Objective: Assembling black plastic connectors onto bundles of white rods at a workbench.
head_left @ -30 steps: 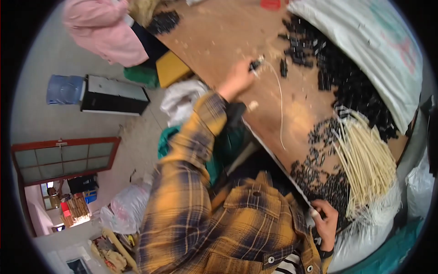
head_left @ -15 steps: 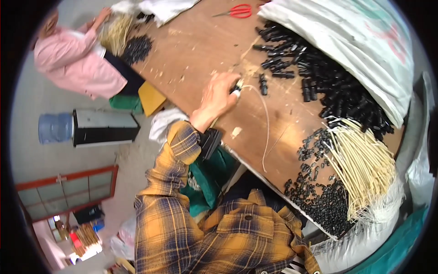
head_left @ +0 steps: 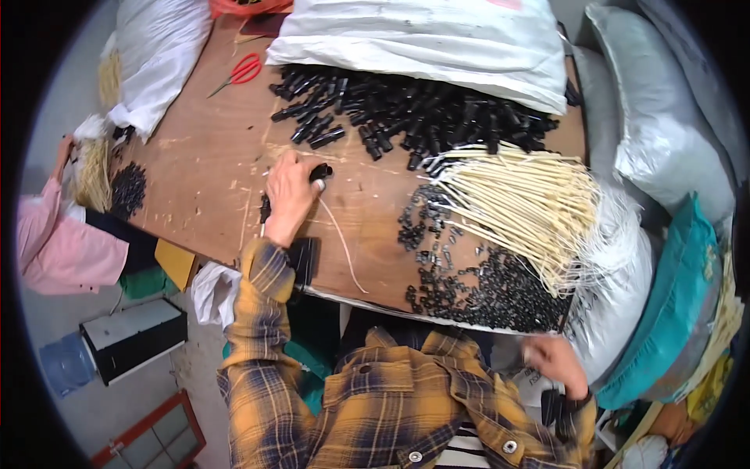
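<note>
The left hand (head_left: 291, 194) still holds a black fitting (head_left: 321, 173) between curled fingers. The right hand (head_left: 556, 363) has appeared, near right, blurred; its grip I cannot tell.

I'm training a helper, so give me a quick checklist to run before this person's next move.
1. Left hand gripping the black piece: ok.
2. Cord free of tangles: ok, one loose curve.
3. Right hand over the table: not ok, beyond its near edge.
4. Right hand empty: cannot tell, blurred.
5. Scissors away from both hands: ok.
</note>
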### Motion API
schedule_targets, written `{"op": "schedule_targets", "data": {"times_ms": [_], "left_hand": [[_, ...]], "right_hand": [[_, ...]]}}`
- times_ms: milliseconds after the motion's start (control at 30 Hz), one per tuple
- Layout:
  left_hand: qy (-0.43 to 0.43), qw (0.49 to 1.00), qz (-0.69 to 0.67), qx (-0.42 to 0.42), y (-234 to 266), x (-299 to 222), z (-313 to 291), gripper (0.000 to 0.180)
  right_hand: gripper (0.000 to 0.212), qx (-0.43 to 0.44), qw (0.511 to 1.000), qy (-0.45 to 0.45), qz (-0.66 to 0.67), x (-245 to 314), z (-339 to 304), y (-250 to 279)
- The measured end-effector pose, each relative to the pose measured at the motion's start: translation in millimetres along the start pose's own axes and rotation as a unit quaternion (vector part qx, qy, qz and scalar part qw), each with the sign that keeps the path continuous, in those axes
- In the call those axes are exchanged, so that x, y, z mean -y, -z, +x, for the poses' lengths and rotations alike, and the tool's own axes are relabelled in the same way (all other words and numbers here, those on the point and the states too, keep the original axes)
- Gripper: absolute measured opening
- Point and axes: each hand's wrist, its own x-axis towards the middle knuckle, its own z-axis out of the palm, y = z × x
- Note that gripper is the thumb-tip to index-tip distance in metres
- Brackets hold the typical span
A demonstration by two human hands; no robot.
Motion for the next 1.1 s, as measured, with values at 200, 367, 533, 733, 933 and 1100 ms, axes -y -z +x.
{"op": "schedule_targets", "data": {"times_ms": [200,367,533,733,933,1100], "left_hand": [[-0.071,0.980,-0.183,0.032,-26.3,-20.9,-50.1,0.025],[0.062,0.970,-0.211,0.100,-8.9,-49.5,-80.8,0.025],[-0.021,0.893,-0.423,0.155,-35.1,-102.2,-87.4,0.037],[-0.015,0.857,-0.486,0.173,-45.4,-118.2,-80.2,0.040],[-0.081,0.914,-0.365,0.158,-37.5,-116.5,-73.5,0.043],[-0.078,0.910,-0.380,0.146,-35.4,-117.2,-72.4,0.044]], "right_hand": [[0.012,-0.322,0.924,0.205,-0.005,46.3,117.1,12.1],[0.014,-0.415,0.867,0.139,-0.236,27.0,142.6,5.1],[0.019,-0.437,0.843,0.225,-0.221,41.9,135.1,17.0],[0.029,-0.293,0.912,0.279,-0.065,49.4,116.6,10.0],[0.033,-0.315,0.887,0.311,-0.131,57.8,120.3,5.5],[0.032,-0.334,0.886,0.297,-0.120,62.3,120.8,2.2]]}}
